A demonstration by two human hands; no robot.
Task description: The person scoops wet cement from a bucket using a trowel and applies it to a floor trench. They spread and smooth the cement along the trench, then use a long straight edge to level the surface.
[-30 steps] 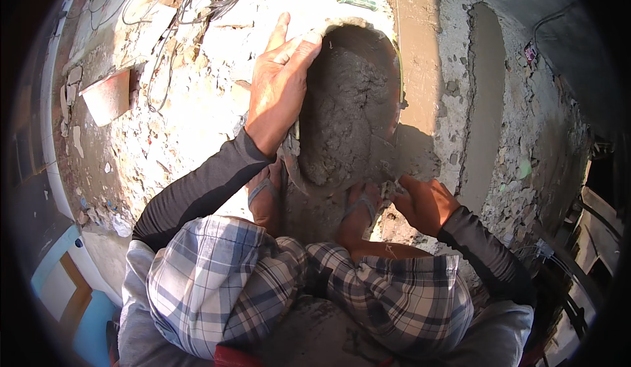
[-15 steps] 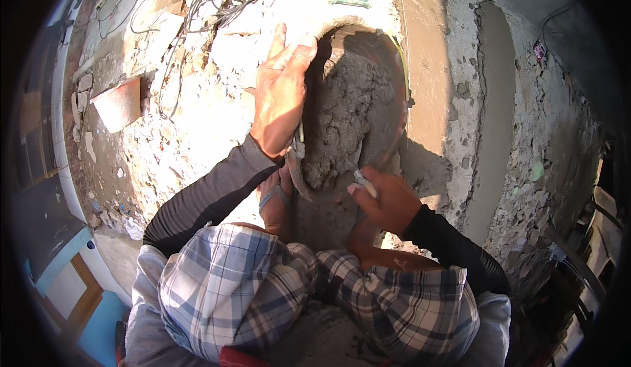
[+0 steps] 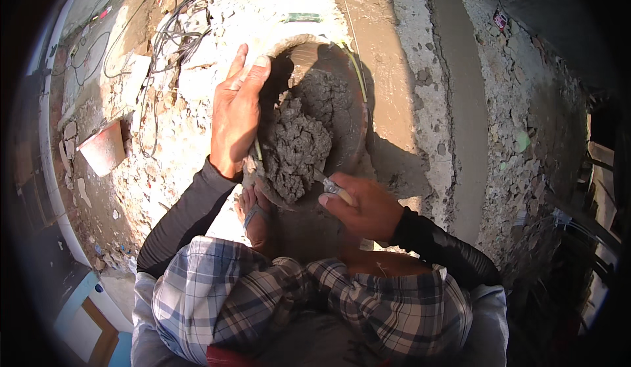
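Observation:
A round basin [image 3: 363,127] with a worn rim holds wet grey mortar [image 3: 299,140] in front of me. The mortar is lumpy, heaped toward the basin's left and near side. My left hand [image 3: 236,114] grips the left rim, its thumb and a finger visible along the edge and the other fingers partly hidden. At the near right of the basin, my right hand [image 3: 365,206] is closed around the pale handle of a trowel [image 3: 330,186]. The trowel's blade is hidden in or under the mortar.
A pale bucket [image 3: 104,149] lies tilted on rubble at the left. Dark cables [image 3: 177,35] are coiled at the far left. A green cylindrical object [image 3: 302,18] lies beyond the basin. Smooth mortar strips [image 3: 460,104] run along the right. My sandalled foot [image 3: 253,212] is by the basin's near edge.
The mortar is now piled higher toward the basin's left side, with the trowel in it. The whole view has shifted, so basin and hands appear further left. Both hands keep their holds.

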